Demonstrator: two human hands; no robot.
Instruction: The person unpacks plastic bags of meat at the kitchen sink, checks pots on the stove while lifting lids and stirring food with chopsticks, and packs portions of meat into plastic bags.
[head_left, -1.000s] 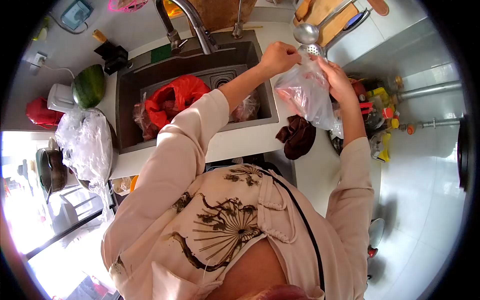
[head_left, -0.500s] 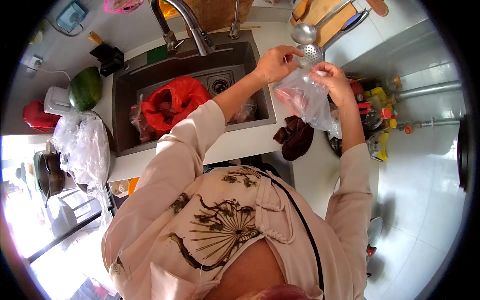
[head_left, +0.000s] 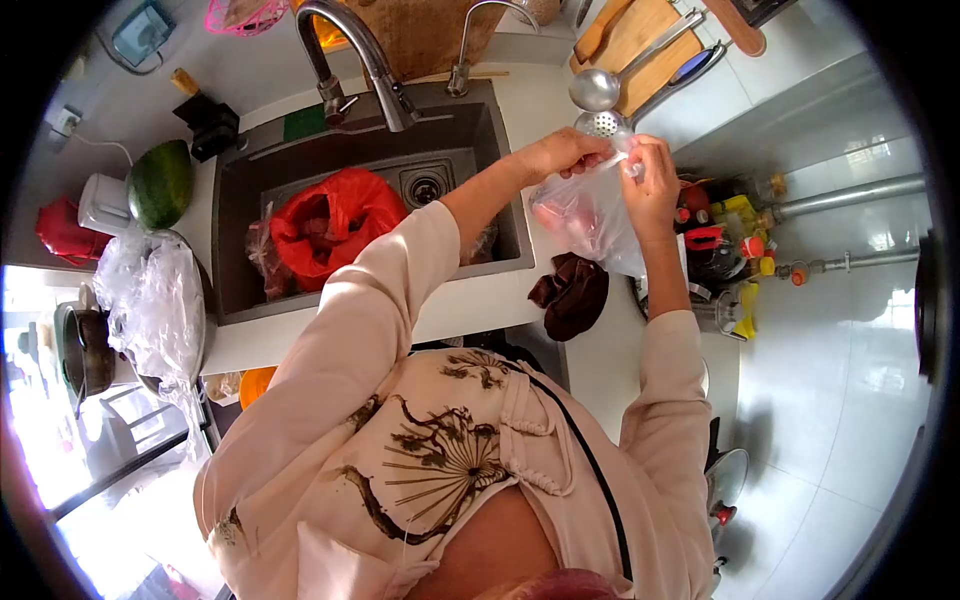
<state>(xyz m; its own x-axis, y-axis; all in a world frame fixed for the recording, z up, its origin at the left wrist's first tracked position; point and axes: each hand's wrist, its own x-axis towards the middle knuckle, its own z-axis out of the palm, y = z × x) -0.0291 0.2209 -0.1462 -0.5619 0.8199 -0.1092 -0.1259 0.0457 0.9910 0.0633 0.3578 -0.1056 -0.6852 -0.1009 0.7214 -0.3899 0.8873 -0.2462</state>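
Observation:
A clear plastic bag [head_left: 605,235] with something pinkish-red inside hangs over the counter, right of the sink. My left hand [head_left: 568,152] pinches the gathered top of the bag from the left. On the other side, my right hand [head_left: 652,180] grips the same top, its fingers closed close to the left ones. A dark brown cloth [head_left: 572,296] lies on the counter just below the bag. In the sink [head_left: 225,250] sits an open red plastic bag [head_left: 385,205] with reddish contents, which I cannot make out clearly.
A curved faucet [head_left: 375,60] rises behind the sink. Beyond my hands are a ladle [head_left: 595,90] and a skimmer [head_left: 603,124]. Bottles [head_left: 715,255] crowd the right side. At the left stand a watermelon [head_left: 160,185] and crumpled clear plastic bags [head_left: 150,290].
My left hand has come to the bag's top and now meets my right hand there. The whole view has shifted slightly.

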